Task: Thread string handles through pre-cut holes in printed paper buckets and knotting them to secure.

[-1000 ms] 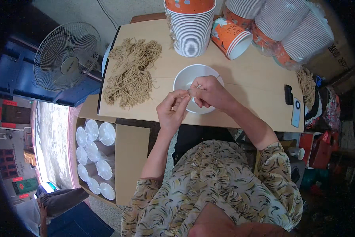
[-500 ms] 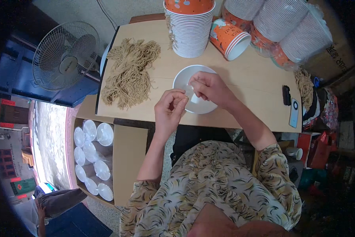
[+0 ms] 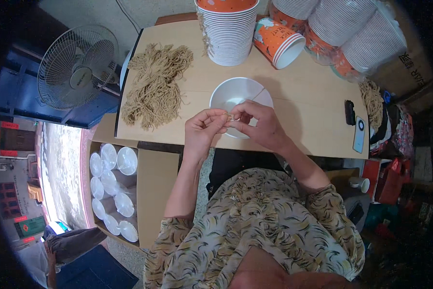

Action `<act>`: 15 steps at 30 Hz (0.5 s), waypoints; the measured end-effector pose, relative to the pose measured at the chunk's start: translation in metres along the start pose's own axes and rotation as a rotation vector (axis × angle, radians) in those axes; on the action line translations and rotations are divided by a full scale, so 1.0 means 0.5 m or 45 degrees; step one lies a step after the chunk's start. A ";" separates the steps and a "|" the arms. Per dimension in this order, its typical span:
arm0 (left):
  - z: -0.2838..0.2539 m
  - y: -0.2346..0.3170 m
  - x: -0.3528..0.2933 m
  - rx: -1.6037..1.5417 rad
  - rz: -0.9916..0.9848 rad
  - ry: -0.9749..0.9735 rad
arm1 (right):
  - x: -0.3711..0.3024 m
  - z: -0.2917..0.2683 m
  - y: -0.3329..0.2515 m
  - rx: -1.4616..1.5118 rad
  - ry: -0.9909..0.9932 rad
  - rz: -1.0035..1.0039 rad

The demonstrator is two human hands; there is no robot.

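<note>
Thin, pale cord (image 3: 230, 117), pinched in the fingers of the left hand (image 3: 202, 129) and right hand (image 3: 260, 121), which partly hide a smooth, round white tub (image 3: 226, 92). Counter (image 3: 317, 108), left: tangled, fibrous twine (image 3: 156, 89); far: stacked paper buckets (image 3: 228, 41). The hands, previously apart, now meet.

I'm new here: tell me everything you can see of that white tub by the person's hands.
The white tub has a round mouth, open toward the camera, and a smooth white inside that looks like coated paper or plastic. A thin line crosses its inner wall at the upper right; whether seam or cord is unclear. It sits at the tabletop's near side. The left hand and right hand partly cover its near side; contact and tilt are hard to tell.
</note>
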State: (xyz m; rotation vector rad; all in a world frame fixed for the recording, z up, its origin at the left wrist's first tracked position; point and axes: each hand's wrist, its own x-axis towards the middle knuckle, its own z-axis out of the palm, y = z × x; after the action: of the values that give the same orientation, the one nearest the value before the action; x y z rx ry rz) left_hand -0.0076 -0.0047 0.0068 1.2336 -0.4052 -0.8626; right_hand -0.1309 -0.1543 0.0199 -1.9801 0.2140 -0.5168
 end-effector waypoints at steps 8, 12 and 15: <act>0.009 -0.005 -0.005 0.012 -0.004 0.002 | -0.005 0.003 0.018 -0.051 0.044 -0.111; 0.009 -0.014 -0.007 -0.060 0.017 0.002 | -0.009 0.009 0.020 -0.043 0.116 -0.116; 0.007 -0.016 -0.004 -0.021 -0.008 0.027 | -0.011 0.010 0.018 -0.007 0.131 -0.093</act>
State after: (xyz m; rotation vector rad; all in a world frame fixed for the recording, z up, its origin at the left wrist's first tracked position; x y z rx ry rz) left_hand -0.0141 -0.0063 0.0009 1.2284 -0.3761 -0.8561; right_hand -0.1330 -0.1520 0.0085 -1.9744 0.2077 -0.6673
